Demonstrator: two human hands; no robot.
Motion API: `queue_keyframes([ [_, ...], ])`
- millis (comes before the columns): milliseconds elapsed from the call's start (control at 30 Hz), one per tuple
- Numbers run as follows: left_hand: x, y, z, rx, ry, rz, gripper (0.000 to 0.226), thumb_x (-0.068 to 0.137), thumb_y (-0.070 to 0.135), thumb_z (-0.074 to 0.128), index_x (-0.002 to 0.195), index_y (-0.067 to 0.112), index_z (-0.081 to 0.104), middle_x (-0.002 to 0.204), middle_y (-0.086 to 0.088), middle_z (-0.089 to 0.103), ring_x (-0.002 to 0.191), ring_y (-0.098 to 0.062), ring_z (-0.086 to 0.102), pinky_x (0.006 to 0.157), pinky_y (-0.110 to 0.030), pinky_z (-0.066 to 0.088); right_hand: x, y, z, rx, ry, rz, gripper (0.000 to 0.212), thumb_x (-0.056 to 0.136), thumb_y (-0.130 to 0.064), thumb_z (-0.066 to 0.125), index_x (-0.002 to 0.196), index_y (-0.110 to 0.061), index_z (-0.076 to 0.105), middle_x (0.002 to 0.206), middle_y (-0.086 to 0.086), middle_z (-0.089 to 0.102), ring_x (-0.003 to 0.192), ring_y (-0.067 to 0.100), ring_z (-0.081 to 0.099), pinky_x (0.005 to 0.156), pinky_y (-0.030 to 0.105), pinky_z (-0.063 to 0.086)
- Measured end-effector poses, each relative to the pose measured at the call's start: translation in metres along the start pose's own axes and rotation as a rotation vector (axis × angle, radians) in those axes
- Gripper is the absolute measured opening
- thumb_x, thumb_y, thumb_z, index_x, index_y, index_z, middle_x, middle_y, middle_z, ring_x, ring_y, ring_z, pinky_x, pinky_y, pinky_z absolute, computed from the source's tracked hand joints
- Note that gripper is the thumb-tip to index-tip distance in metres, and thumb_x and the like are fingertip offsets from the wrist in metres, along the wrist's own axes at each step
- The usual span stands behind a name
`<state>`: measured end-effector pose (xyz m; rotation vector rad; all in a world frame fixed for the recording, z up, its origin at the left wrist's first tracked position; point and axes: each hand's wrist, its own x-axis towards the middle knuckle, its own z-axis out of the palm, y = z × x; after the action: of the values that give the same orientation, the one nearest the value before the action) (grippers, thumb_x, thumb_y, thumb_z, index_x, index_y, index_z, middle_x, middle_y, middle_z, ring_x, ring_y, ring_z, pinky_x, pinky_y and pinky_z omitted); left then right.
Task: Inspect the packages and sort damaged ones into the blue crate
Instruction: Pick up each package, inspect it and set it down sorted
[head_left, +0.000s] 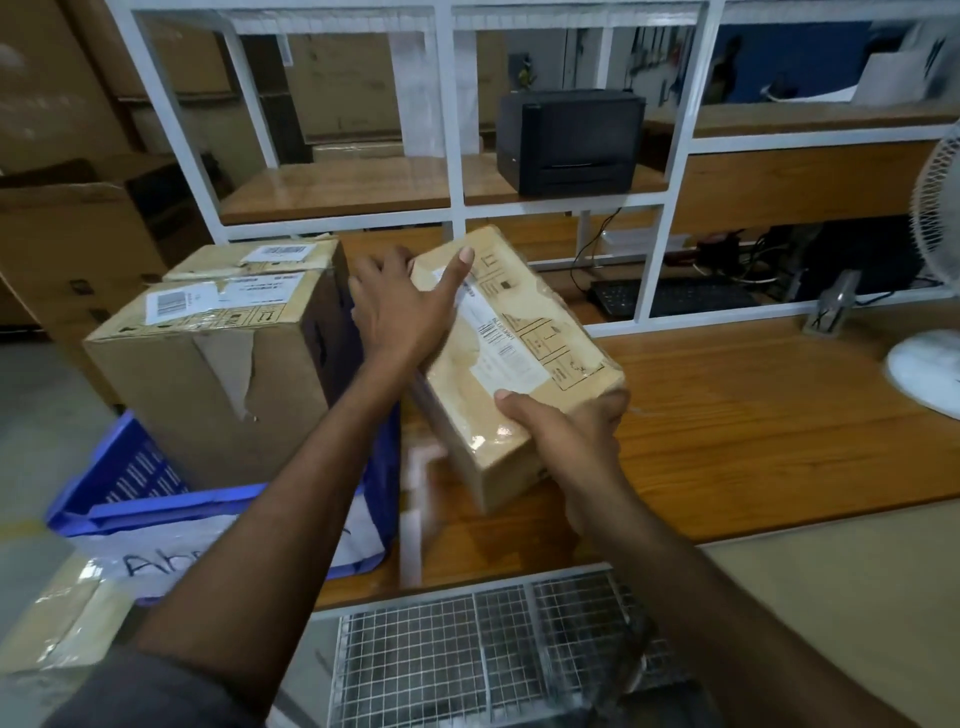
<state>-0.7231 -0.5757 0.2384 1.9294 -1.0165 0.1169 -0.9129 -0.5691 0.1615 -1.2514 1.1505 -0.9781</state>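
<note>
A small cardboard package (524, 358), wrapped in clear tape with a white label, is tilted above the wooden table (753, 415). My right hand (566, 431) grips its near corner, thumb on top. My left hand (400, 306) lies on its far left side with the thumb stretched across the top; the fingers reach over the far edge, partly hidden. To the left stands the blue crate (135, 483) with a handwritten white label. A larger box (223, 364) with a torn front face stands in it, and another labelled box (260, 257) lies behind.
A white metal shelf frame (457, 208) crosses the back of the table, with a black printer (569, 140) on its shelf. A keyboard (670, 299) and cables lie behind it. A white fan (935, 312) stands at the right. A wire mesh basket (467, 654) sits below the table edge.
</note>
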Motion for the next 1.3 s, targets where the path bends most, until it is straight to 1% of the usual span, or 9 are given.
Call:
queue_keyframes([
  [167, -0.037, -0.028, -0.016, -0.096, -0.095, -0.005, 0.059, 0.082, 0.055, 0.081, 0.114, 0.025, 0.041, 0.107, 0.014, 0.059, 0.082, 0.002, 0.054, 0.057, -0.007, 0.037, 0.028, 0.006, -0.025, -0.223, -0.047, -0.18, 0.147, 0.046, -0.04, 0.097, 0.154, -0.048, -0.002, 0.149, -0.004, 0.048, 0.142, 0.027, 0.043, 0.113, 0.059, 0.043],
  [367, -0.091, -0.079, 0.009, -0.062, -0.259, -0.042, 0.078, 0.073, 0.034, 0.091, 0.128, 0.021, 0.038, 0.122, 0.006, 0.055, 0.105, -0.011, 0.059, 0.073, -0.013, 0.046, 0.048, 0.041, -0.058, -0.463, -0.154, -0.295, 0.141, 0.066, -0.011, 0.096, 0.162, -0.04, -0.003, 0.156, -0.003, 0.041, 0.14, 0.011, 0.036, 0.117, 0.049, 0.04],
  [433, -0.106, -0.091, 0.022, 0.022, -0.292, -0.048, 0.09, 0.073, 0.034, 0.092, 0.14, 0.019, 0.033, 0.134, -0.004, 0.048, 0.117, -0.022, 0.055, 0.085, -0.028, 0.049, 0.052, 0.05, -0.058, -0.496, -0.176, -0.297, 0.141, 0.066, -0.008, 0.095, 0.161, -0.045, -0.002, 0.156, -0.004, 0.042, 0.141, 0.012, 0.039, 0.114, 0.048, 0.043],
  [667, -0.134, -0.104, 0.037, 0.01, -0.23, -0.139, 0.07, 0.081, 0.042, 0.086, 0.114, 0.02, 0.029, 0.118, -0.008, 0.066, 0.104, -0.029, 0.07, 0.069, -0.03, 0.055, 0.066, 0.071, -0.046, -0.599, -0.183, -0.326, 0.117, 0.067, 0.001, 0.091, 0.147, -0.051, 0.022, 0.142, -0.005, 0.05, 0.134, 0.02, 0.052, 0.095, 0.049, 0.06],
  [767, -0.142, -0.107, 0.039, 0.004, -0.217, -0.145, 0.06, 0.087, 0.028, 0.083, 0.112, 0.021, 0.029, 0.116, -0.009, 0.069, 0.1, -0.026, 0.072, 0.061, -0.012, 0.046, 0.071, 0.076, -0.043, -0.636, -0.161, -0.384, 0.111, 0.069, 0.003, 0.088, 0.148, -0.046, 0.027, 0.145, -0.007, 0.047, 0.131, 0.013, 0.048, 0.09, 0.032, 0.059],
  [833, -0.145, -0.111, 0.04, 0.004, -0.199, -0.146, 0.058, 0.088, 0.025, 0.082, 0.113, 0.02, 0.03, 0.114, -0.01, 0.07, 0.096, -0.026, 0.073, 0.061, -0.014, 0.048, 0.074, 0.077, -0.041, -0.668, -0.146, -0.437, 0.109, 0.07, 0.002, 0.088, 0.15, -0.043, 0.029, 0.147, -0.007, 0.046, 0.129, 0.008, 0.045, 0.088, 0.025, 0.055],
  [1000, -0.14, -0.117, 0.05, 0.008, -0.108, -0.135, 0.058, 0.09, 0.022, 0.08, 0.119, 0.018, 0.031, 0.106, -0.007, 0.069, 0.082, -0.021, 0.069, 0.057, -0.021, 0.048, 0.088, 0.078, -0.039, -0.659, -0.191, -0.521, 0.105, 0.076, -0.002, 0.086, 0.152, -0.043, 0.027, 0.154, -0.006, 0.042, 0.138, 0.016, 0.046, 0.096, 0.048, 0.06],
  [1133, -0.123, -0.111, 0.063, -0.068, -0.038, -0.15, 0.052, 0.095, 0.012, 0.073, 0.126, 0.017, 0.032, 0.108, 0.008, 0.056, 0.083, -0.006, 0.058, 0.053, -0.009, 0.045, 0.11, 0.079, -0.028, -0.648, -0.152, -0.573, 0.106, 0.078, -0.003, 0.085, 0.153, -0.045, 0.023, 0.161, -0.001, 0.035, 0.142, 0.022, 0.044, 0.097, 0.048, 0.059],
  [1300, -0.101, -0.112, 0.087, -0.116, -0.009, -0.197, 0.054, 0.097, 0.008, 0.068, 0.135, 0.017, 0.031, 0.118, 0.009, 0.053, 0.095, -0.007, 0.06, 0.061, -0.008, 0.045, 0.15, 0.078, -0.016, -0.674, -0.202, -0.617, 0.105, 0.08, -0.006, 0.084, 0.155, -0.042, 0.02, 0.163, 0.002, 0.033, 0.141, 0.026, 0.046, 0.094, 0.049, 0.06],
])
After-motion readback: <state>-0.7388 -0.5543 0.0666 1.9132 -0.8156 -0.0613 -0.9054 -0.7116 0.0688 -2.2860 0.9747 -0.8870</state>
